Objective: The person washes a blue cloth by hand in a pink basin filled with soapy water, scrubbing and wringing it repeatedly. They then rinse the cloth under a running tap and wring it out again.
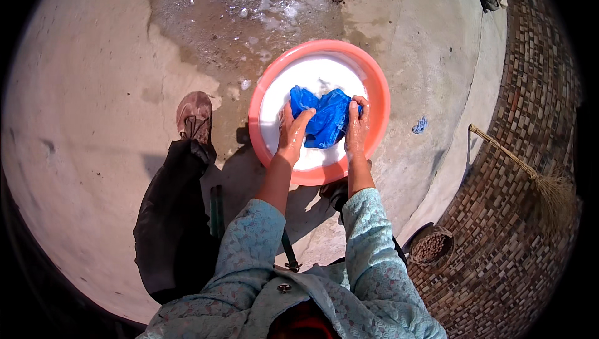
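Observation:
A wet, crumpled blue cloth (327, 117) is held up over a round pink basin (382, 98) full of white suds (277, 102). My left hand (292, 130) grips the cloth's left side, its thumb pointing toward the middle of the bundle. On the right side of the cloth my right hand (358, 123) has its fingers curled round the edge. Both hands look wet, and they are a short way apart with the cloth bunched between them. Whether the underside of the cloth touches the suds is hidden.
Foamy water (243, 14) spreads on the concrete beyond the basin. A small blue scrap (420, 125) lies to the right. Against the brick surface (480, 226) are a straw broom (552, 195) and a basket of small brown round things (430, 247). My shoe (194, 114) stands left of the basin.

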`<state>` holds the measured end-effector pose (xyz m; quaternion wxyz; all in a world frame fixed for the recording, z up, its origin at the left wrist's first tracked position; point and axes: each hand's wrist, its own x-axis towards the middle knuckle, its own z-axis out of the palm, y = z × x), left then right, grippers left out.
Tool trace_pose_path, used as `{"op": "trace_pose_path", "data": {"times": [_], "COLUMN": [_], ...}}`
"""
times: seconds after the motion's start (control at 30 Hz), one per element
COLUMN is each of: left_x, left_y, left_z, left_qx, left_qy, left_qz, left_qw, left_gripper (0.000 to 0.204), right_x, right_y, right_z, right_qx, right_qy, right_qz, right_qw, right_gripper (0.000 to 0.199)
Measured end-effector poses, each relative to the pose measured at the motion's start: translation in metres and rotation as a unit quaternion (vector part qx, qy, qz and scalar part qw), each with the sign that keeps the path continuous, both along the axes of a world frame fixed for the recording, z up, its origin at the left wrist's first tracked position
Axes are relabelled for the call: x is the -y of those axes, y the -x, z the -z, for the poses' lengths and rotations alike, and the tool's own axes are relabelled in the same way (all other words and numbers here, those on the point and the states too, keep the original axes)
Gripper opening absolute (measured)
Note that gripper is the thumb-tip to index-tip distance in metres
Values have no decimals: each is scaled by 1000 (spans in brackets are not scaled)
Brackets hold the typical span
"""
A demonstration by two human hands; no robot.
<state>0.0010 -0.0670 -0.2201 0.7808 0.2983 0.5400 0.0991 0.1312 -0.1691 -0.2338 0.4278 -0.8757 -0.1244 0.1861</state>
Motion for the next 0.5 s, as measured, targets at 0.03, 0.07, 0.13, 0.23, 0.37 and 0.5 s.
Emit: {"op": "trace_pose_path", "data": {"times": [0.03,0.07,0.13,0.23,0.37,0.5], "left_x": [10,10,10,29,28,35], "left_y": [8,14,20,30,32,20], "left_z": [39,53,65,83,72,51], "left_qx": [-123,-150,-170,-139,-170,-134], "left_qy": [-123,-125,-84,-13,42,72], "left_qz": [20,29,22,-35,120,19], "left_qw": [985,980,982,990,977,988], "left_gripper": [76,77,77,75,85,89], "right_x": [-6,3,15,14,6,84], "right_y": [7,18,46,57,30,28], "right_z": [-11,-8,-2,17,70,128], "right_qx": [22,94,165,85,-182,23], "right_qy": [44,105,240,419,494,441], "right_qz": [-124,-234,-394,-479,-380,-428], "right_qw": [991,962,872,767,761,788], "right_gripper": [59,66,78,73,48,37]}}
